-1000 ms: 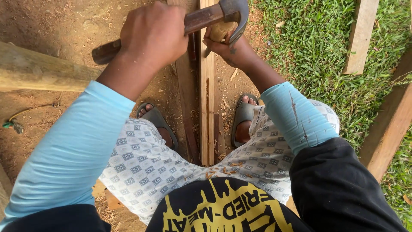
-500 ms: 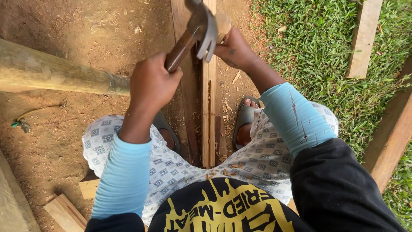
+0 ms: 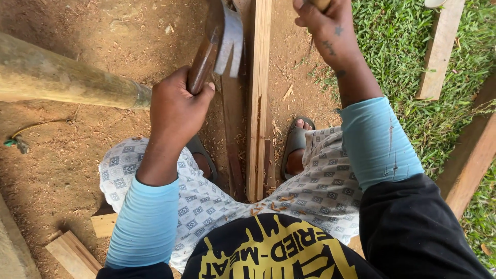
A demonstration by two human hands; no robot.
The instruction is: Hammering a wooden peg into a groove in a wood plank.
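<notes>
Since the earlier frame, we are moving our right hand (image 3: 326, 28) off the wood strip (image 3: 259, 98) toward the far right, and the hammer (image 3: 219, 44) is standing a little steeper over the ground.

We are gripping the hammer's brown handle with our left hand (image 3: 178, 106), fingers fully wrapped around it and the thumb closing over the top. The steel head is pointing away from us, with the claw facing the near side, just left of the strip. Judging from this grip, we are holding low on the handle for swing leverage. The left wrist is staying straight, the forearm in its light blue sleeve rising from the near left.

Our right hand is curled shut around a pale rounded wooden handle, of which only the end shows at the far edge; we cannot tell what tool it belongs to. The back of the hand is facing up, the forearm reaching out over the right knee.

The strip is lying lengthwise between our sandals (image 3: 294, 144), running from near to far, apparently so the legs are steadying it. A round pole (image 3: 62, 77) is lying at the left on bare soil, planks (image 3: 439, 49) on grass at the right.
</notes>
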